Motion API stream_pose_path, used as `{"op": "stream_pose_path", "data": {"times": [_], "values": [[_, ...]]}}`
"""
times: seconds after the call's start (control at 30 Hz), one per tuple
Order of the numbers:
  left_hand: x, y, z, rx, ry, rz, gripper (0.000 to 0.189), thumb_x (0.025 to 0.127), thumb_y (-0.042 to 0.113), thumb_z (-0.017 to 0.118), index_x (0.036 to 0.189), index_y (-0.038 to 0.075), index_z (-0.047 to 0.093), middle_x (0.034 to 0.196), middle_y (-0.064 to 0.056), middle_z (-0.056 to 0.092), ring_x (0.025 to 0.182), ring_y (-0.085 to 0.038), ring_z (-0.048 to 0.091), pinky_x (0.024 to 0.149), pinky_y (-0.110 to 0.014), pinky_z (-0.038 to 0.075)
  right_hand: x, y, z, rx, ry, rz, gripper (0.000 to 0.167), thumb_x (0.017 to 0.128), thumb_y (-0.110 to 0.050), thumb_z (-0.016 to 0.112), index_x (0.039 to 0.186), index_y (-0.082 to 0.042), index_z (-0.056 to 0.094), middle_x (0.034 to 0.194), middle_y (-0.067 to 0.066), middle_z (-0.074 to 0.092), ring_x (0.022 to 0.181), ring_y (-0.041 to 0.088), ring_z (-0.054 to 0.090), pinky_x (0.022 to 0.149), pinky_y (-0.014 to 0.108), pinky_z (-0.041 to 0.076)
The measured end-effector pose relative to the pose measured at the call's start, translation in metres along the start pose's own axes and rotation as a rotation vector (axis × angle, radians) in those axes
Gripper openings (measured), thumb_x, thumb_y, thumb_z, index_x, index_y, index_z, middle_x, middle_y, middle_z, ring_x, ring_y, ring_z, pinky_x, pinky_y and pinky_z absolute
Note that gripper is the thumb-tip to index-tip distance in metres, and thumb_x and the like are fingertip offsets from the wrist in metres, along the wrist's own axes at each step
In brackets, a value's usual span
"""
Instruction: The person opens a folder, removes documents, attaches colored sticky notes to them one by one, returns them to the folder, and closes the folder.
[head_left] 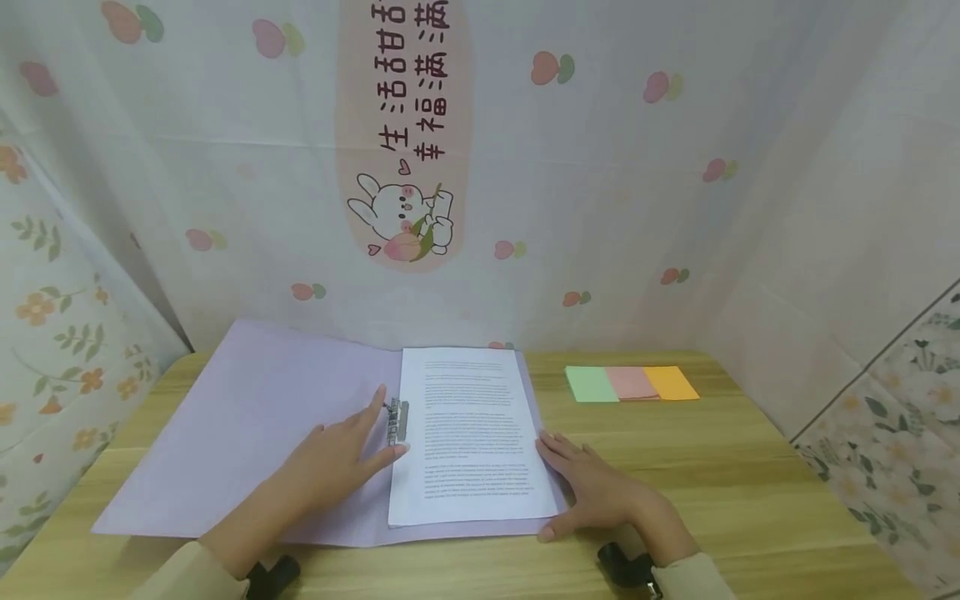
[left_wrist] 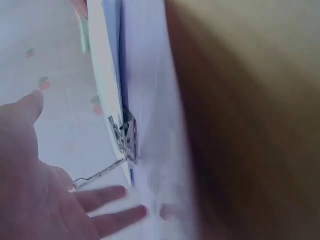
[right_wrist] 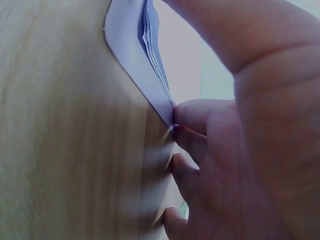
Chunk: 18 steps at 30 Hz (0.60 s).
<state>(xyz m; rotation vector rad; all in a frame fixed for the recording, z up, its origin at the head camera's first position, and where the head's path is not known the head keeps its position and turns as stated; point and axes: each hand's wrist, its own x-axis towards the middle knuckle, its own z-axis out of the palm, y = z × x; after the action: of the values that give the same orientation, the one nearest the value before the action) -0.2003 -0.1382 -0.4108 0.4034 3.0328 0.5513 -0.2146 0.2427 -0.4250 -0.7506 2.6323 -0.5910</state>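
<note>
- A purple folder (head_left: 262,417) is laid open on the wooden table (head_left: 750,483), its left cover spread out toward the table's left side.
- A stack of printed paper (head_left: 472,433) is set on the right-hand half of the folder, with purple margins left showing along its right and bottom edges.
- A metal clip (head_left: 401,422) is placed at the left edge of the paper, beside the fold; in the left wrist view, its lever (left_wrist: 102,172) is seen raised.
- The left hand (head_left: 333,458) is held over the clip, its fingers spread wide, with the thumb well apart from the forefinger; whether the lever is pressed by a finger cannot be told.
- The right hand (head_left: 592,487) is rested at the right edge of the folder, fingers extended and thumb spread; the edge is touched by fingertips, and others are set on the table.
- Green (head_left: 592,385), pink (head_left: 632,383) and orange sticky notes (head_left: 671,383) are lined up in a row to the right, beyond the folder.
- A white cloth (head_left: 615,167) is hung behind the table, printed with fruit shapes and a rabbit (head_left: 401,212).
</note>
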Motion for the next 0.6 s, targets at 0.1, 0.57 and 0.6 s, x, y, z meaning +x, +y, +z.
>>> {"op": "stream_pose_path", "data": {"times": [0.1,0.57,0.6], "values": [[0.011,-0.002,-0.002,0.0,-0.006,0.042,0.099,0.096,0.069,0.048,0.163,0.007,0.01,0.162,-0.017,0.036,0.144,-0.041,0.044,0.111,-0.071,0.034,0.0,0.0,-0.001,0.0,0.004,-0.008,0.123,0.07,-0.062,0.084,0.159,0.0,0.026,0.169,0.019,0.019,0.156,0.045,0.015,0.121,0.072,0.012],[0.028,-0.013,0.017,-0.006,-0.118,0.04,0.099,0.095,0.062,0.056,0.162,0.003,0.014,0.163,-0.029,0.026,0.15,-0.057,0.018,0.118,-0.076,0.009,-0.001,-0.003,-0.001,-0.004,-0.001,0.015,0.124,0.069,-0.064,0.083,0.159,-0.001,0.026,0.169,0.017,0.02,0.157,0.044,0.015,0.122,0.07,0.012],[0.027,-0.014,0.018,-0.002,-0.117,0.036,0.098,0.095,0.063,0.054,0.161,0.002,0.016,0.163,-0.03,0.025,0.151,-0.057,0.017,0.119,-0.076,0.009,-0.001,-0.003,-0.001,-0.001,-0.001,0.018,0.124,0.069,-0.064,0.083,0.159,-0.001,0.026,0.169,0.017,0.02,0.157,0.044,0.014,0.122,0.07,0.012]]}}
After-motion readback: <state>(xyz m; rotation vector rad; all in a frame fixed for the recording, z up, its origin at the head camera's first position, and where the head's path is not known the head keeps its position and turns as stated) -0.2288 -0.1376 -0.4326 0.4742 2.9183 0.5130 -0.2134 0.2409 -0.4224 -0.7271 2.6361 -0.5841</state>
